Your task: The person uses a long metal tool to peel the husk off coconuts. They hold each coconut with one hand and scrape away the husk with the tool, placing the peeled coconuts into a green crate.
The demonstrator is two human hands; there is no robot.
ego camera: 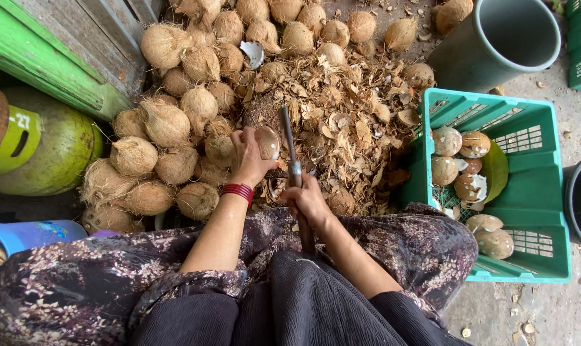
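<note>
Crate (547, 211): green, at the person's right; holds peeled coconuts (460, 160).
Bucket (496, 38): grey, inside not visible.
Left hand (249, 157): closed around a half-peeled coconut (268, 141), against the blade.
Right hand (306, 202): gripping the blade's handle.
Blade (287, 138): long axis runs away from the person, tip over the husk pile (342, 122).
Coconuts (168, 122): unpeeled, heaped left.

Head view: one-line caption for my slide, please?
Left hand holds a peeled coconut against an upright metal blade gripped by the right hand, beside husked coconuts and a green crate.
</note>
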